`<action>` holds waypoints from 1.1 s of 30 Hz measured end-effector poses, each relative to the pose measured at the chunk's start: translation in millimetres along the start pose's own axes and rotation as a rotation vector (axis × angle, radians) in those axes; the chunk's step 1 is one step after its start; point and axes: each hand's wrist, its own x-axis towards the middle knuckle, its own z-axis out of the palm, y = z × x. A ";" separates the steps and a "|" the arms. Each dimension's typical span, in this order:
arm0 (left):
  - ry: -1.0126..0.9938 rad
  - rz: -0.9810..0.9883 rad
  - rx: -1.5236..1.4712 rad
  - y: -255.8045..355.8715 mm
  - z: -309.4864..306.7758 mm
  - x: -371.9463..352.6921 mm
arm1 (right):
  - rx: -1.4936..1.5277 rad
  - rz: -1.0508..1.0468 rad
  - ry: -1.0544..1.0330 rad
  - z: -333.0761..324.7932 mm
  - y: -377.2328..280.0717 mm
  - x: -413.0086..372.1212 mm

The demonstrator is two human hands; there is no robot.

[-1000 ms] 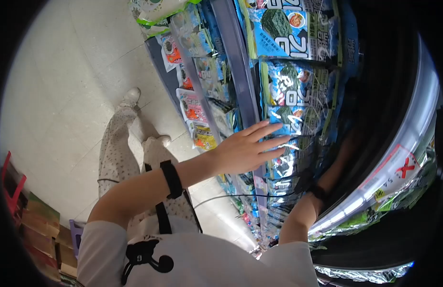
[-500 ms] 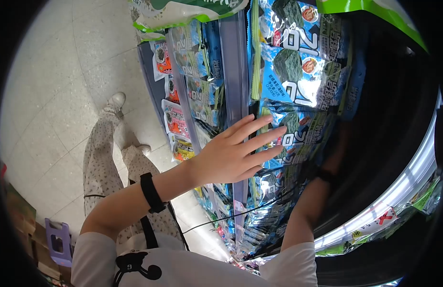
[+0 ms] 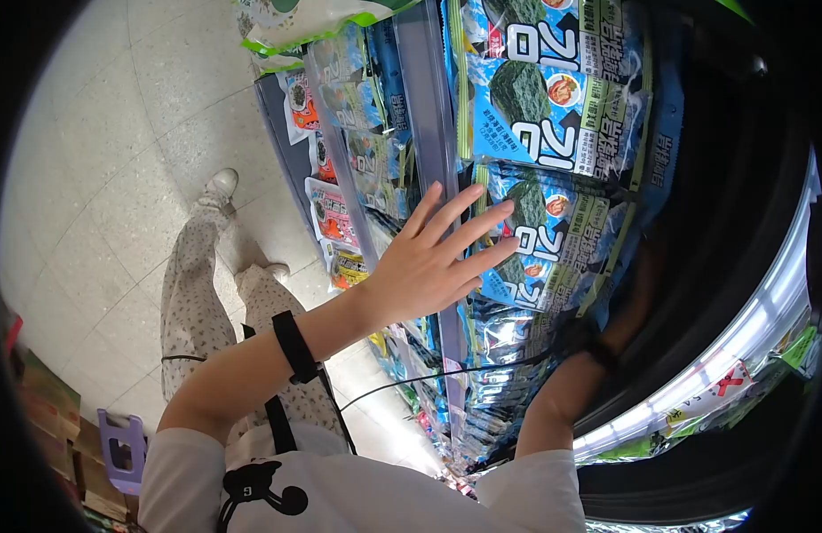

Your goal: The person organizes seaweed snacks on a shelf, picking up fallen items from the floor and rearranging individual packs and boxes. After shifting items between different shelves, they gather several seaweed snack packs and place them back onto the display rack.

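Note:
My left hand (image 3: pixel 428 262) is spread open, palm down, with its fingertips over the left edge of a blue seaweed snack pack (image 3: pixel 562 222). Nothing is gripped in it. Two similar packs (image 3: pixel 553 111) lie above, in the same row. On the right, my right hand (image 3: pixel 631 306) reaches past a black wristband into the dark part of the shelf, behind the right side of the packs. Its fingers are too dim to make out, and so is anything they may hold.
A clear plastic shelf edge (image 3: pixel 426 98) runs along the packs. Lower shelves hold more snack packs (image 3: pixel 335 213). A black cable (image 3: pixel 411 380) crosses below my left hand. A lit shelf strip (image 3: pixel 695 355) curves at right. A purple stool (image 3: pixel 122 453) stands at lower left.
My left hand has shifted slightly up and left, its fingers wider apart. The packs beside it sit further forward and show more of their fronts. My right hand remains deep in the shelf.

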 end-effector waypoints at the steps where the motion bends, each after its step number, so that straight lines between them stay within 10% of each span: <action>1: -0.001 0.001 -0.001 1.3 0.4 -0.6 | 0.042 0.008 0.007 0.6 1.2 -5.4; 33: -0.028 -0.064 -0.274 45.9 10.2 2.4 | 0.655 0.243 -0.036 17.9 -34.6 -78.4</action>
